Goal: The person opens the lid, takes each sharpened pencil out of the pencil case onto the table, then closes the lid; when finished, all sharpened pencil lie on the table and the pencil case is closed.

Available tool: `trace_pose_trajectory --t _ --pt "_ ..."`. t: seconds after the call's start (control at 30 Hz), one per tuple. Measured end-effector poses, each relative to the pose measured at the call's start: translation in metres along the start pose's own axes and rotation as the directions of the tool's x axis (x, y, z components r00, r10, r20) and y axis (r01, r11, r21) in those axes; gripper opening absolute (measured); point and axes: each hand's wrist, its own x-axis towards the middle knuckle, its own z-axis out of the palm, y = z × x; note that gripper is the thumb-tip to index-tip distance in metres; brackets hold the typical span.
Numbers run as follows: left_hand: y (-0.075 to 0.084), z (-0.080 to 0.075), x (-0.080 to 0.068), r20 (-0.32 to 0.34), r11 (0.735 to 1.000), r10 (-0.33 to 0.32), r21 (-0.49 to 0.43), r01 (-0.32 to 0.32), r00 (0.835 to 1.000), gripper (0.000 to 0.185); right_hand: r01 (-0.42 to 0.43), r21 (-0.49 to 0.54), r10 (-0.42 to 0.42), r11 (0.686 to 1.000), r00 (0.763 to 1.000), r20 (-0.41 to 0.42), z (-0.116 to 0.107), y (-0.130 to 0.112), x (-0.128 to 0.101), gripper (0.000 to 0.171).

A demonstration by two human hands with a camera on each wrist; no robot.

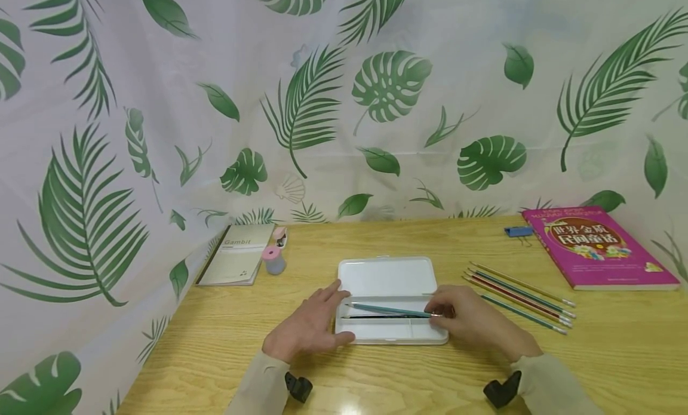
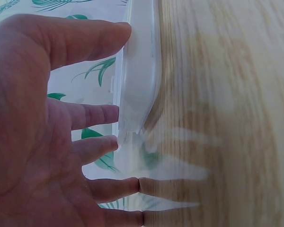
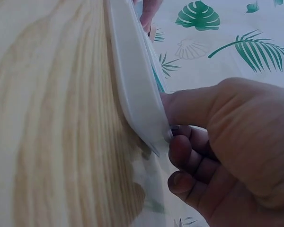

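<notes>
A white pencil case (image 1: 388, 275) lies with its lid folded back on the wooden table. Inside it is a dark pencil (image 1: 371, 317), and slanting above that is a teal pencil (image 1: 383, 310). My right hand (image 1: 473, 315) pinches the teal pencil near its right end, over the case's right side. In the right wrist view the curled fingers (image 3: 181, 150) are beside the case wall (image 3: 137, 80), and the pencil's end is mostly hidden. My left hand (image 1: 309, 324) steadies the case's left side with straight, spread fingers, its thumb (image 2: 92, 40) touching the rim.
Several pencils (image 1: 518, 295) lie right of the case. Farther right are a blue binder clip (image 1: 518, 231) and a magenta book (image 1: 596, 248). At the back left sit a notebook (image 1: 239, 254), a pink-topped container (image 1: 274, 261) and a small pink-and-white item (image 1: 280, 237). Leaf-print cloth hangs behind.
</notes>
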Motion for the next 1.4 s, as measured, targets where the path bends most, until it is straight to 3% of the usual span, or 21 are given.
trace_pose_trajectory --t 0.5,0.73,0.9,1.07,1.4 --pt "-0.001 0.0 -0.001 0.009 1.0 -0.008 -0.006 0.008 1.0 0.078 0.016 -0.01 -0.017 1.0 0.995 -0.096 -0.001 0.001 -0.001 0.005" --pt "-0.002 -0.001 0.0 0.009 1.0 -0.014 -0.008 0.014 1.0 0.078 0.039 0.049 -0.029 0.998 0.979 -0.204 0.002 0.0 -0.001 0.005" --pt "-0.002 -0.002 0.0 0.009 1.0 -0.023 -0.013 0.023 1.0 0.079 0.051 0.008 -0.048 0.999 0.965 -0.259 -0.001 0.001 -0.004 0.011" --pt "0.0 -0.003 0.001 0.005 1.0 -0.027 -0.015 0.027 1.0 0.079 0.047 0.006 -0.042 0.999 0.948 -0.317 -0.012 0.003 -0.017 0.009" --pt "0.0 -0.001 0.0 0.008 0.999 -0.03 -0.026 0.03 1.0 0.079 -0.068 0.003 0.064 0.998 0.918 -0.391 -0.037 0.018 -0.065 0.005"
